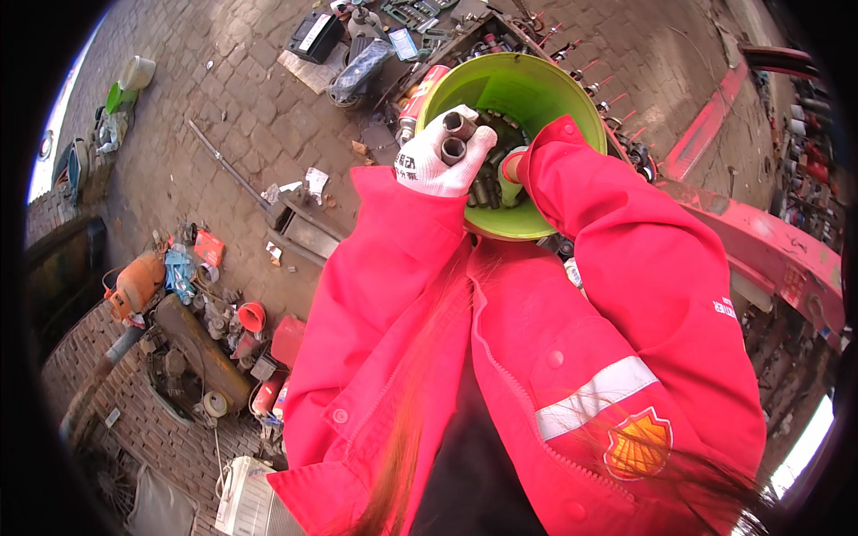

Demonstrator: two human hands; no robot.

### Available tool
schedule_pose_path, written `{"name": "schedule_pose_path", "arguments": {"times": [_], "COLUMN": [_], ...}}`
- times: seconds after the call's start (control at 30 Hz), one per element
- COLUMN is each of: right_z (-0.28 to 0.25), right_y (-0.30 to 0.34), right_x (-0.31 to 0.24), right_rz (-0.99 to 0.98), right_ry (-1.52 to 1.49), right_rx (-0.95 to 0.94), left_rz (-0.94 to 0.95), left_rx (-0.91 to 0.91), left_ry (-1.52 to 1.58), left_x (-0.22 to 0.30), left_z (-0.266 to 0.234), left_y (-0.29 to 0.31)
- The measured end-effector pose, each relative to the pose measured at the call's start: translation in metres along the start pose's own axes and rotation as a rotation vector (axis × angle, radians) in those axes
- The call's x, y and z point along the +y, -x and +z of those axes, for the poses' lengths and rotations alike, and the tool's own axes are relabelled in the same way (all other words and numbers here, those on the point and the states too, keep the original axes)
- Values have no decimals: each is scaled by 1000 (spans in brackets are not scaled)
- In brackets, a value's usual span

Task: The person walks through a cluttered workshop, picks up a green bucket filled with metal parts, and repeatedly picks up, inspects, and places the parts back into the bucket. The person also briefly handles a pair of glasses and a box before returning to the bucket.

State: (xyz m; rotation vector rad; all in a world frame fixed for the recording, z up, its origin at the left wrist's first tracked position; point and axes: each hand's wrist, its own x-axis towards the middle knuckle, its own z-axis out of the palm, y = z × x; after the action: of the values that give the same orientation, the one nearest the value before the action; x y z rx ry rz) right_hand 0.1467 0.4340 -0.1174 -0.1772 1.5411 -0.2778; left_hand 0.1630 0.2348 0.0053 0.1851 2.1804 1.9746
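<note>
My left hand point(431, 168), in a white work glove with dark print, is closed around two steel sockets point(453, 151), their hollow ends facing up. It is over the left rim of a lime-green bucket point(563, 94). Several more dark metal sockets point(485, 189) lie in the bottom of that bucket. My right hand point(510, 183), also gloved, reaches down inside among them. The red sleeve covers part of it and its fingers are hidden, so I cannot tell whether it grips anything.
A tool tray point(483, 40) stands behind the bucket, with a red spray can point(418, 103) beside it. At the right runs a red metal beam point(778, 237). A long metal bar point(228, 165) lies on brick paving at left, near an orange cylinder point(141, 281) and assorted clutter.
</note>
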Motion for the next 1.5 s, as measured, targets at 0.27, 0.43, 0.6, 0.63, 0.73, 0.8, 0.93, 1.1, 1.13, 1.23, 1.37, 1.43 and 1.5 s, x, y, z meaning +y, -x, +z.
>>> {"name": "schedule_pose_path", "arguments": {"times": [0.27,0.43,0.6,0.63,0.73,0.8,0.93,1.1,1.13,1.23,1.37,1.43,1.5], "right_z": [-25,-17,44,62,87,108,137,154,156,162,168,172,174], "right_y": [81,170,197,196,180,180,186,181,180,177,173,169,164], "right_x": [-30,-17,4,6,2,6,17,23,25,30,36,41,53], "right_rz": [-173,-528,-1049,-1205,-1703,-1711,-1777,-1977,-1969,-2014,-1990,-1941,-1874], "right_ry": [-270,-420,-1156,-1307,-1456,-1671,-2032,-2157,-2170,-2192,-2214,-2238,-2326], "right_rx": [-136,172,268,289,232,259,128,104,175,257,423,502,564], "left_rz": [13,-74,-159,-103,-134,-253,-211,-198,-185,-162,-157,-212,-158], "left_rx": [-1,65,49,70,62,60,70,45,51,38,54,64,30], "left_ry": [-38,99,88,83,78,20,-58,-90,-87,-95,-109,-87,-112], "left_x": [2,7,8,7,4,5,6,9,9,9,9,8,6], "left_z": [1,7,7,8,8,7,8,10,10,12,11,10,9], "left_y": [-5,-5,-6,-8,-8,-7,-7,-8,-7,-7,-7,-6,-6]}}
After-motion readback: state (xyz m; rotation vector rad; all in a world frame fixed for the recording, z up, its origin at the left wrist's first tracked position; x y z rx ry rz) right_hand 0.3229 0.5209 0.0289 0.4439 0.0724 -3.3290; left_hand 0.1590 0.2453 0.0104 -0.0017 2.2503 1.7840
